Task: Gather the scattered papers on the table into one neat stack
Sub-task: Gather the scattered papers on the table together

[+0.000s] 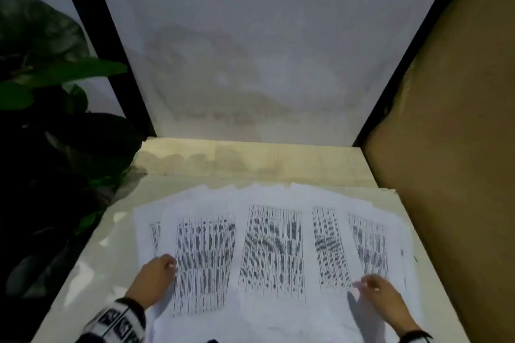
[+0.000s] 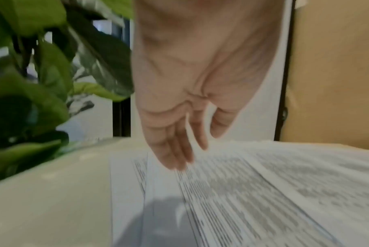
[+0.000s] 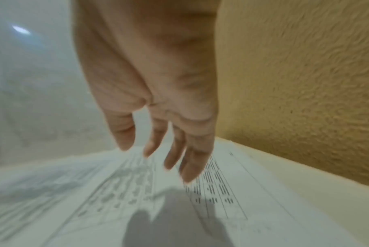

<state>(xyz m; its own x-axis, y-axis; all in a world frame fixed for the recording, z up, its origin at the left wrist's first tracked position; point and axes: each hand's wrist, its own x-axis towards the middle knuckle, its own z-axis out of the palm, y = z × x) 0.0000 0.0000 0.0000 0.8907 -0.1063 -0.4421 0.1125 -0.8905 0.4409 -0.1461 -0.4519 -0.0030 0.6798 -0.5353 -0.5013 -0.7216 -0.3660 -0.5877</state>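
Observation:
Several white sheets printed with dense table rows (image 1: 271,248) lie fanned and overlapping across the pale table (image 1: 92,281). My left hand (image 1: 157,277) is over the left end of the spread, fingers straight and pointing down, tips at the sheets (image 2: 264,192) near their left margin; in the left wrist view the hand (image 2: 179,150) holds nothing. My right hand (image 1: 374,289) hovers over the right end, fingers loosely spread just above the sheets (image 3: 95,192). In the right wrist view its fingers (image 3: 190,163) are straight and empty.
A leafy green plant (image 1: 50,86) stands off the table's left edge. A tan textured wall (image 1: 451,133) runs close along the right side. A white wall with black frame bars (image 1: 111,44) backs the table, past a bare strip.

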